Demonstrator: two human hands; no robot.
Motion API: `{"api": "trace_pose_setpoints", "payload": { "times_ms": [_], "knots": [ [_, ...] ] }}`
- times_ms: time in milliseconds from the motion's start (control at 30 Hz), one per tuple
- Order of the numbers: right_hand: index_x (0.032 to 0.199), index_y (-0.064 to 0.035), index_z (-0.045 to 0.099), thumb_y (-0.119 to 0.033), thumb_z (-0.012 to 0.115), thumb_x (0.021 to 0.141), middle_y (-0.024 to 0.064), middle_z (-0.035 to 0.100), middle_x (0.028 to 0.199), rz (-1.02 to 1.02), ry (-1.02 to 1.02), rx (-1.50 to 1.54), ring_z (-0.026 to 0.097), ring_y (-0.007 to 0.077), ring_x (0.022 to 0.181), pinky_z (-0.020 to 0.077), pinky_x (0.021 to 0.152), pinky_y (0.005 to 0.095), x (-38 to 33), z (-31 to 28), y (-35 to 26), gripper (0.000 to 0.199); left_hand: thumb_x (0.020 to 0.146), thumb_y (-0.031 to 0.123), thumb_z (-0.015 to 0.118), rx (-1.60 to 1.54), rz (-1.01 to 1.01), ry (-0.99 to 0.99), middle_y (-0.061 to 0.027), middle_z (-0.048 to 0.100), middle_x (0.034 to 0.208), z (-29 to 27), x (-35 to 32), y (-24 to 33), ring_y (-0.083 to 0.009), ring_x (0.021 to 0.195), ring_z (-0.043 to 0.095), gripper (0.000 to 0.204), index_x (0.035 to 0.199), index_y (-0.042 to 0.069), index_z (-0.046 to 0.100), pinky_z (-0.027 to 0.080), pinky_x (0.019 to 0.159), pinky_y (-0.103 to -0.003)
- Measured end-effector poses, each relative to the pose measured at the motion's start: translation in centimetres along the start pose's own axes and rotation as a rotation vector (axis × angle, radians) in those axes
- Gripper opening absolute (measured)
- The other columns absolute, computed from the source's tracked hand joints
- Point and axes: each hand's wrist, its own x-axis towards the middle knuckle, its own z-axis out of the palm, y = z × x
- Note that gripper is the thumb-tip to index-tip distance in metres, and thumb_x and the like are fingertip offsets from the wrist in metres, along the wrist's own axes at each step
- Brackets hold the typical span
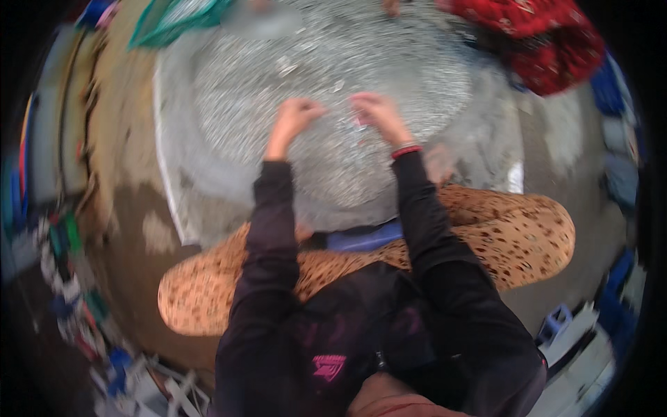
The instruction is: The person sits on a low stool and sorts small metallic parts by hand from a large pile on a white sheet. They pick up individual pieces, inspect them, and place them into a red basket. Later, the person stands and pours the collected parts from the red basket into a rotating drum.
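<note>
Both hands hover over a broad round spread of small silvery pieces point(243, 104), too blurred to name. My left hand point(296, 117) has its thumb and fingertips pinched together, and whatever lies between them is too small to make out. Just to the right, my right hand point(379, 115) bends its fingers inward, with a smear of pink at the fingertips that I cannot identify. A red band circles the right wrist. The two hands are apart, fingertips facing each other. Beneath the silvery pieces lies a pale grey sheet point(174, 160) with a whitish edge.
A green mesh basket point(156, 24) stands at the far left of the sheet. Someone in red patterned clothing point(549, 48) sits at the far right. My crossed legs border the near edge, by a blue object point(365, 238). Assorted clutter lines both sides.
</note>
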Motion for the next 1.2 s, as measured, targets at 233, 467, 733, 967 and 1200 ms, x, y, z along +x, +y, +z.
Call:
{"api": "trace_pose_setpoints", "payload": {
  "times_ms": [233, 467, 733, 967, 1200],
  "knots": [
    [0.12, -0.0064, 0.058, -0.025, 0.059, 0.089, 0.0026, 0.062, 0.09, 0.202, -0.029, -0.099, 0.054, 0.0084, 0.068, 0.0438, 0.056, 0.0203, -1.2, 1.9, -1.9, 0.036, 0.078, 0.012, 0.074, -0.346, -0.193, -0.058, -0.0056, 0.065, 0.077, 0.6, 0.2, 0.9, -0.009, 0.062, 0.059, 0.029, 0.103, -0.001, 0.064, 0.051, 0.052, -0.023],
    [0.106, -0.0004, 0.061, -0.02, 0.056, 0.093, 0.006, 0.065, 0.096, 0.256, -0.291, 0.407, 0.062, 0.015, 0.086, 0.0498, 0.074, 0.026, -1.5, 3.7, -1.6, 0.024, 0.082, 0.006, 0.067, -0.669, -0.134, 0.054, -0.0072, 0.064, 0.078, 2.2, 0.3, 1.2, -0.0139, 0.063, 0.062, 0.028, 0.107, -0.003, 0.058, 0.053, 0.056, -0.024],
    [0.101, 0.001, 0.061, -0.014, 0.056, 0.091, 0.0057, 0.062, 0.081, 0.166, 0.02, 0.501, 0.05, 0.0071, 0.057, 0.0367, 0.046, 0.0173, -0.5, 3.3, -2.6, 0.019, 0.079, 0.01, 0.069, -0.207, 0.206, 0.3, -0.0078, 0.066, 0.078, 2.7, 0.1, 2.2, -0.0107, 0.071, 0.063, 0.019, 0.091, -0.001, 0.061, 0.05, 0.059, -0.025],
    [0.096, -0.0022, 0.061, -0.017, 0.058, 0.09, 0.001, 0.059, 0.073, 0.036, 0.065, 0.156, 0.045, 0.0037, 0.053, 0.0339, 0.046, 0.0172, -0.5, 3.1, -3.0, 0.016, 0.083, 0.004, 0.064, -0.544, 0.051, 0.101, -0.0102, 0.065, 0.082, 3.2, 0.2, 2.5, -0.0153, 0.072, 0.064, 0.016, 0.096, -0.003, 0.058, 0.054, 0.064, -0.027],
    [0.093, -0.0024, 0.064, -0.014, 0.061, 0.088, -0.0011, 0.06, 0.073, 0.059, -0.129, 0.12, 0.047, 0.0017, 0.056, 0.0305, 0.046, 0.0159, -0.9, 2.1, -4.4, 0.013, 0.084, -0.002, 0.061, -0.713, 0.024, 0.019, -0.0125, 0.064, 0.081, 2.8, 0.0, 2.0, -0.0169, 0.073, 0.066, 0.024, 0.107, -0.003, 0.052, 0.055, 0.062, -0.026]
  ]
}}
